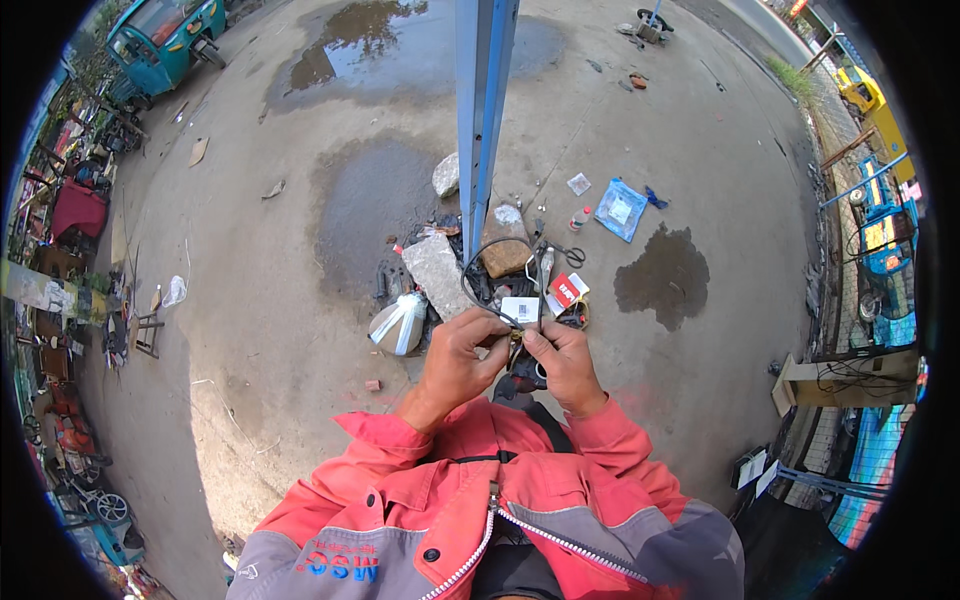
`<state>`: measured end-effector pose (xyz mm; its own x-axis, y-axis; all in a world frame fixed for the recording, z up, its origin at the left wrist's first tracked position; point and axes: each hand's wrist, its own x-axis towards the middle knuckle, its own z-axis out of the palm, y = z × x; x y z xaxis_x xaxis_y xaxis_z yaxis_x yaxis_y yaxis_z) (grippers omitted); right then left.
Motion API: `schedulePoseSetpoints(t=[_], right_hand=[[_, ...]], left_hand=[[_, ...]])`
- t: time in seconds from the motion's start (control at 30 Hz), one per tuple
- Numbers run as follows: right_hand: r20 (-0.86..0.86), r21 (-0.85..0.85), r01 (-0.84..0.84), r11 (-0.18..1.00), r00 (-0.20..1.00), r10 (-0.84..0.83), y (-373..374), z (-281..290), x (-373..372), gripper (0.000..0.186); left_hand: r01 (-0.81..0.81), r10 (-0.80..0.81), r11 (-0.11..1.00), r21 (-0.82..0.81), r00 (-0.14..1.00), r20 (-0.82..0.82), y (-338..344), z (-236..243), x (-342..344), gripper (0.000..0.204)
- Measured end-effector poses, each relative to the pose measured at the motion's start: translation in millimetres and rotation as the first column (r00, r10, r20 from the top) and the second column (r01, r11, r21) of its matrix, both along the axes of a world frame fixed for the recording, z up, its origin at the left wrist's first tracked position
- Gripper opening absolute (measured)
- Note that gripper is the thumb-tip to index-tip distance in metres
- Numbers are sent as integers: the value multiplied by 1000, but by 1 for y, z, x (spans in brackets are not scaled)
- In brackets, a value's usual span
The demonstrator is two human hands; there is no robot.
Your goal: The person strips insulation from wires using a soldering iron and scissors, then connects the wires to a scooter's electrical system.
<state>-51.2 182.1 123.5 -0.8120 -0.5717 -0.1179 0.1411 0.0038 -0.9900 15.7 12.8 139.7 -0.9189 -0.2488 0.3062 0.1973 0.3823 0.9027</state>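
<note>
My left hand (461, 358) and my right hand (568, 366) are close together in front of my chest. Both are closed, thumbs against fingers, on a thin black cable (465, 275). The cable loops up and away from the fingers, near the foot of a blue metal post (480, 130). Its ends between the fingertips are too small to make out. Just beyond the hands lie a white printed packet (520, 308) and a red and white box (565, 289). Black-handled scissors (572, 257) lie farther off. Below the hands, a dark tool (518, 385) is partly hidden.
Around the post's foot are a grey stone slab (433, 268), a brown stone block (505, 255) and a taped round piece (399, 326). A small bottle (580, 218) and a blue plastic bag (621, 211) lie to the right. A teal three-wheeler (160, 45) stands far left.
</note>
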Motion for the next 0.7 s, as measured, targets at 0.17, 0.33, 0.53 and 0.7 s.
schedulePoseSetpoints(t=[0.17, 0.33, 0.53, 0.7], right_hand=[[69, 40, -19, 999, 998, 16, 9, -10, 20, 28], [-20, 108, -6, 994, 1000, 8, 8, -17, 13, 26], [-183, 177, 27, 984, 983, 6, 5, -24, 7, 24], [-263, 225, 45, 973, 965, 16, 3, -7, 11, 26]], left_hand=[[-6, 5, 992, -129, 1000, -12, 9, -10, 17, 12], [0, 6, 990, -138, 999, 49, 9, -3, 13, 12], [-2, -4, 999, 48, 992, 126, 9, -10, 7, 11], [-7, -64, 954, 299, 971, 228, 8, -26, 15, 8]])
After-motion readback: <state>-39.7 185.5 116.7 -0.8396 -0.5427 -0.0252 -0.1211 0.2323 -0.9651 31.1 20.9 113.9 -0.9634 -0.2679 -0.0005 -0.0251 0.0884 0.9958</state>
